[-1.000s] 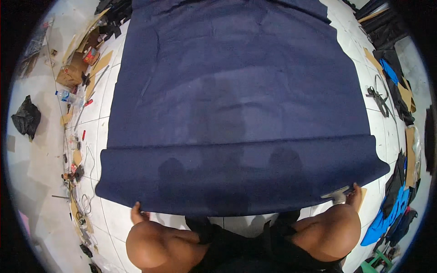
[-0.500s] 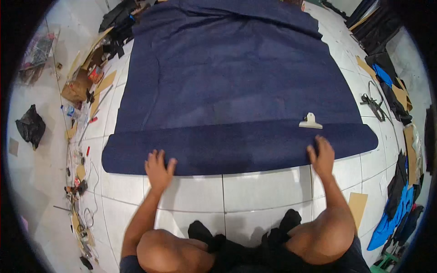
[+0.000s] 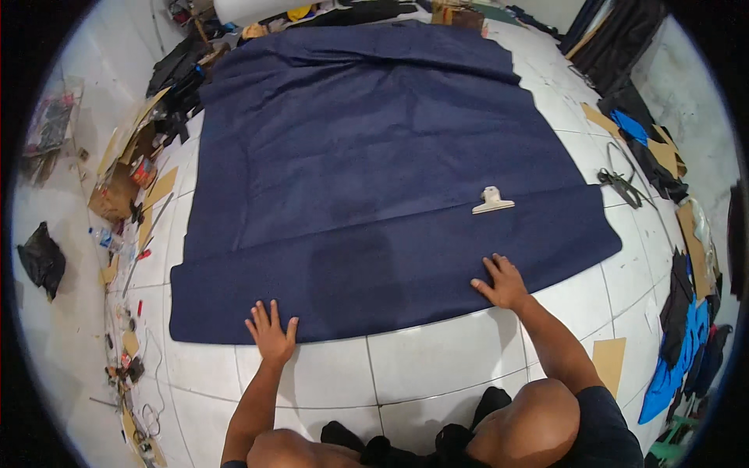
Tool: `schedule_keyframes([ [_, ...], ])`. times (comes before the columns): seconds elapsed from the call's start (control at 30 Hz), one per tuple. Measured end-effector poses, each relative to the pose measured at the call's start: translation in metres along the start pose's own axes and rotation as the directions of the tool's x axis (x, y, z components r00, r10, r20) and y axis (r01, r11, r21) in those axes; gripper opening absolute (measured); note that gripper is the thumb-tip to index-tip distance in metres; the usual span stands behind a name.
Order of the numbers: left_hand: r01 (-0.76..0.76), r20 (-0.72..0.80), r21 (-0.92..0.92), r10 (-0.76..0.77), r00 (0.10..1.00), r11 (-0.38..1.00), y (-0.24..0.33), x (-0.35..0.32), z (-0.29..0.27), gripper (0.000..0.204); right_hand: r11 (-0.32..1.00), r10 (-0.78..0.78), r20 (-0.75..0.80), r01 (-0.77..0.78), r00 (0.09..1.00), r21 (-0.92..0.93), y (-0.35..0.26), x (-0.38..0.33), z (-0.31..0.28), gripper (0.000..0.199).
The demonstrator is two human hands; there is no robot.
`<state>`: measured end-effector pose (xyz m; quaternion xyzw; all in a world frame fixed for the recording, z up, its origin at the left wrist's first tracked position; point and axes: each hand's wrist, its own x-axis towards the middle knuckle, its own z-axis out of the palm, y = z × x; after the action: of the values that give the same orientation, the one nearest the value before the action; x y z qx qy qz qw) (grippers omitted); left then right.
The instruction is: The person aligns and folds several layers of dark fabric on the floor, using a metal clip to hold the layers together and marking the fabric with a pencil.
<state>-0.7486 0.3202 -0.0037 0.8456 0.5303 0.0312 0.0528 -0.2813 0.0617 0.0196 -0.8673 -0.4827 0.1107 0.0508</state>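
A large sheet of dark navy fabric (image 3: 335, 140) lies spread over the tiled floor, its near end folded back into a wide band (image 3: 445, 249). On the left part of the band's near edge rests my left hand (image 3: 271, 331), fingers spread. My right hand (image 3: 502, 281) lies on the band further right, its fingers also apart and flat. A pale metal clip (image 3: 492, 201) sits at the fold's far edge, just beyond my right hand. Neither hand holds anything.
White floor tiles (image 3: 445, 347) show around my feet. Along the left wall are a cardboard box (image 3: 115, 195), a black plastic bag (image 3: 42, 260) and small clutter. Dark and blue cloth (image 3: 672, 366), cardboard pieces (image 3: 609, 365) and a black strap (image 3: 622, 187) lie at the right.
The view has tilted and shifted, showing more of the far end. The folded band looks wider and flatter. My right hand sits further left and lies flatter on the fabric.
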Motion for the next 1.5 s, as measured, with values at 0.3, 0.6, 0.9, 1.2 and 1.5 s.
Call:
schedule_keyframes([
  [0.3, 0.060, 0.120, -0.217, -0.034, 0.992, 0.974, -0.051, 0.001, 0.019, 0.079, 0.966, 0.157, -0.517, -0.021, 0.841, 0.259, 0.009, -0.037, 0.000, 0.045],
  [0.6, 0.256, 0.569, -0.767, -0.438, 0.696, -0.589, -0.136, -0.006, 0.022, 0.044, -0.335, 0.694, 0.335, -0.127, 0.637, 0.934, 0.104, -0.027, 0.052, 0.046],
  [0.9, -0.013, 0.456, -0.779, -0.579, 0.676, -0.627, -0.116, -0.117, 0.025, 0.034, -0.600, 0.513, 0.452, -0.073, 0.730, 0.797, 0.156, -0.111, 0.085, 0.047],
  [1.2, -0.069, 0.438, -0.856, -0.790, 0.429, -0.512, -0.250, -0.179, 0.029, 0.053, 0.397, 0.904, 0.018, -0.852, 0.428, 0.341, 0.229, -0.171, 0.075, 0.055],
  [1.5, 0.269, 0.003, -0.959, -0.944, 0.331, 0.091, -0.345, -0.179, 0.007, 0.066, 0.986, 0.101, -0.173, -0.122, 0.980, -0.116, 0.053, -0.034, 0.001, 0.066],
])
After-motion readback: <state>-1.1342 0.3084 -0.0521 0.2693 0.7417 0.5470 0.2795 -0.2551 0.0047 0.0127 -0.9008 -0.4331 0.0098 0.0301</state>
